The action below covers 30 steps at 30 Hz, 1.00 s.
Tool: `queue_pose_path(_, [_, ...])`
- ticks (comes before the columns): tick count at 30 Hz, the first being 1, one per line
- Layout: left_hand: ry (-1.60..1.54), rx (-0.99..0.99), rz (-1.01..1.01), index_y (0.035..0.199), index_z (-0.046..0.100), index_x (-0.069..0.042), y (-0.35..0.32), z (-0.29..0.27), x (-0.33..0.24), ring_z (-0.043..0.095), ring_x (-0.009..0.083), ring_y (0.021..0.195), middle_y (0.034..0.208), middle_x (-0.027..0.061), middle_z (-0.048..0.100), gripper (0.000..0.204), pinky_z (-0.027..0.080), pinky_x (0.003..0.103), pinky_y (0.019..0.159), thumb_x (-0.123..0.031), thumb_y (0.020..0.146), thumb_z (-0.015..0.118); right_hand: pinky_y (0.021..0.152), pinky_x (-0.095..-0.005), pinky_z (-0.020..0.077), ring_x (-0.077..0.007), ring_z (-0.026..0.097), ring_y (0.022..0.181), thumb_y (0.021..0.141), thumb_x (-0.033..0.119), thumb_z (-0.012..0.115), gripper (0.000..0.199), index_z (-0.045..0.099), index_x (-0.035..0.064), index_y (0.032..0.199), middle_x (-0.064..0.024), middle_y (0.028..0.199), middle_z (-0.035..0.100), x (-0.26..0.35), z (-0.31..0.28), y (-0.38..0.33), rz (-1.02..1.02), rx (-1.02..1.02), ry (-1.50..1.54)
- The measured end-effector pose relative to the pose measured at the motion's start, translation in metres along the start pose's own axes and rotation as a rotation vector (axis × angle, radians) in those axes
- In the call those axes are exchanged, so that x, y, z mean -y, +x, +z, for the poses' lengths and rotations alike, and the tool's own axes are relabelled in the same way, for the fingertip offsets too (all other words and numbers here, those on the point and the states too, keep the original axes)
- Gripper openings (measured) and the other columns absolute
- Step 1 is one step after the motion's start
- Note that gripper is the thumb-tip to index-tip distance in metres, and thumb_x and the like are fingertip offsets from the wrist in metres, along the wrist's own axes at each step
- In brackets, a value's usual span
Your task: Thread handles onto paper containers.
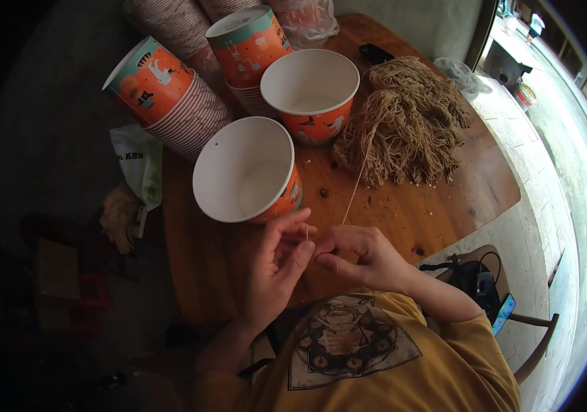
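Close to my body, my right hand [363, 257] pinches a thin tan string [354, 196] that runs taut up to a big tangled heap of tan string [410, 120] on the table. My left hand [281, 261] meets it fingertip to fingertip, its fingers curled and thumb bent in around a short pale piece of the string. What lies between the touching fingertips is too small to make out. Just beyond my left hand, an orange paper tub [245, 172] with a white inside leans toward me. Behind it stands a second open tub [309, 89].
Stacks of orange and green tubs [159, 86] stand upside down at the far left of the wooden table [438, 213], with another stack [249, 48] beside them. Wrapped tubs [170, 27] sit behind. At right, a chair [544, 343] holds a black bag [479, 281] and a phone [504, 314].
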<state>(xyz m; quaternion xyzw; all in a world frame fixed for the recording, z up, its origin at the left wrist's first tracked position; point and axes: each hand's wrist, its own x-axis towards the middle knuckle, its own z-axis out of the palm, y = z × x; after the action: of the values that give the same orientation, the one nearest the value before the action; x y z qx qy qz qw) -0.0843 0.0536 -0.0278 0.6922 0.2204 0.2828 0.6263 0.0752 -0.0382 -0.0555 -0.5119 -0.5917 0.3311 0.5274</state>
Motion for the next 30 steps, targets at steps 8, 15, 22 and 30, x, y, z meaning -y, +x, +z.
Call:
queue_pose_path(8, [0.009, -0.034, 0.000, 0.117, 0.055, -0.002, -0.002, 0.001, 0.005, 0.055, 0.0058, 0.087, 0.095, 0.0014, 0.059, 0.023, 0.045, 0.021, 0.081, -0.008, 0.094, 0.056, 0.059, -0.0331, 0.0483, -0.0257, 0.061, 0.066, 0.083, 0.012, 0.067, 0.018, 0.056, 0.0034, 0.093, -0.0107, 0.075, 0.060, 0.004, 0.014, -0.008, 0.078, -0.166, 0.101])
queue_pose_path(15, [-0.001, -0.069, 0.011, 0.117, 0.055, -0.002, -0.010, 0.005, 0.010, 0.056, 0.0062, 0.089, 0.099, 0.0029, 0.060, 0.023, 0.045, 0.021, 0.082, -0.004, 0.094, 0.055, 0.053, -0.0295, 0.0452, -0.0167, 0.059, 0.062, 0.079, 0.007, 0.073, 0.021, 0.058, 0.0044, 0.094, -0.0053, 0.072, 0.059, -0.005, 0.024, -0.009, -0.097, -0.318, -0.280])
queue_pose_path(22, [-0.091, -0.159, 0.018, 0.117, 0.053, -0.001, -0.013, 0.009, 0.017, 0.056, 0.0069, 0.082, 0.098, 0.0048, 0.061, 0.024, 0.047, 0.020, 0.075, -0.003, 0.093, 0.055, 0.051, -0.0342, 0.0443, -0.0236, 0.056, 0.058, 0.073, 0.006, 0.073, 0.021, 0.060, 0.0050, 0.089, -0.0068, 0.070, 0.059, -0.003, 0.028, -0.005, -0.345, -0.383, -0.579])
queue_pose_path(30, [0.070, -0.055, -0.045, 0.104, 0.057, -0.001, -0.019, -0.003, 0.016, 0.052, 0.0050, 0.076, 0.093, 0.0012, 0.057, 0.012, 0.044, 0.020, 0.068, -0.009, 0.096, 0.053, 0.052, -0.0343, 0.0451, -0.0248, 0.058, 0.060, 0.076, 0.008, 0.071, 0.016, 0.060, 0.0053, 0.087, -0.0077, 0.069, 0.059, -0.008, 0.034, -0.009, -0.250, -0.364, -0.435])
